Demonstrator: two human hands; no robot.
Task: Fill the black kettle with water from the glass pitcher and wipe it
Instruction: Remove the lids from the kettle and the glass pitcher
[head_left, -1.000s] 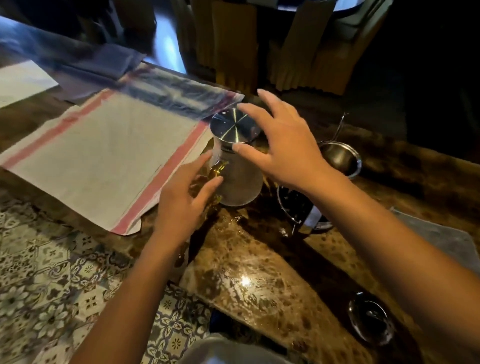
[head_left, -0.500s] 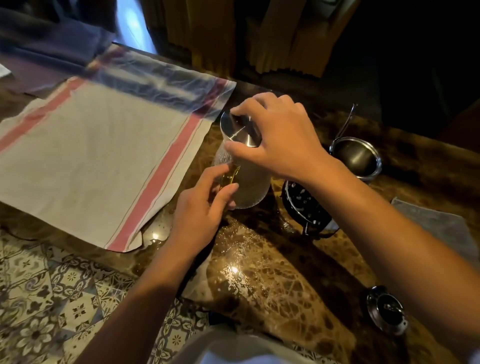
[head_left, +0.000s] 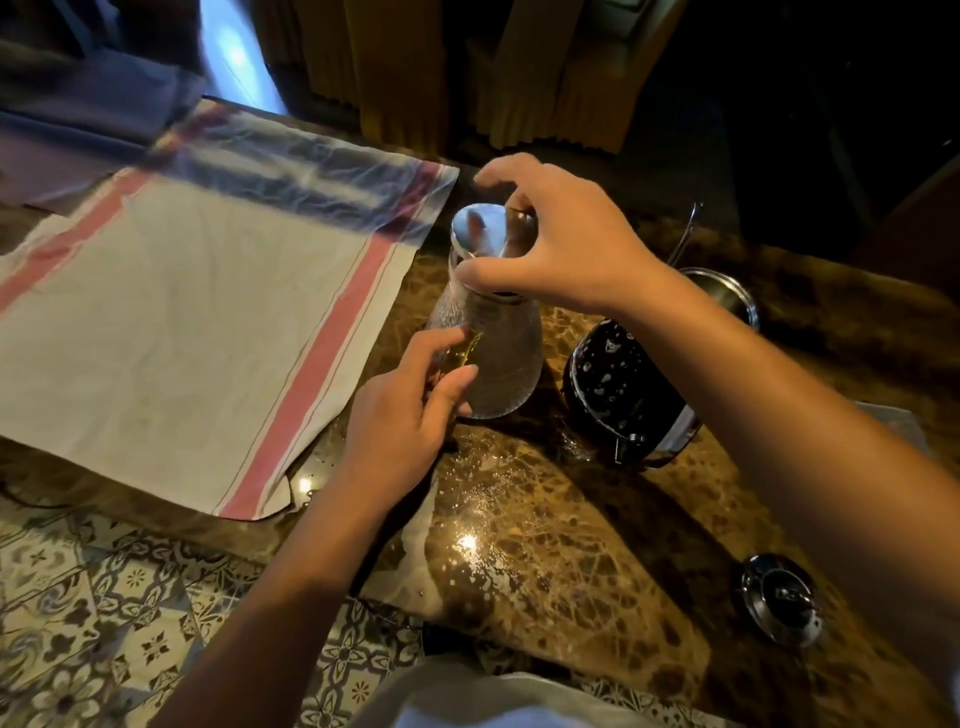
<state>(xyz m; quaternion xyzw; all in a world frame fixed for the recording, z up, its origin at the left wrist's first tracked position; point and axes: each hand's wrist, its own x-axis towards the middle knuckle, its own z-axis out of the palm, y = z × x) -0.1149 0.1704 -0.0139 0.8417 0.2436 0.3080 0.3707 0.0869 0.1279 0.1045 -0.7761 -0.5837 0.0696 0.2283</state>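
Two hands on the glass pitcher.
My right hand pinches its steel lid; my left hand wraps the handle. Jerking the lid risks tipping water onto the black kettle right.

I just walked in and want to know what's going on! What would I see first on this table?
First you'd spot two hands on the glass pitcher mid-table: the right hand grips its shiny metal lid, the left hand holds its side. Just right of it stands the black kettle, and a big white cloth with red stripes lies spread on the left.
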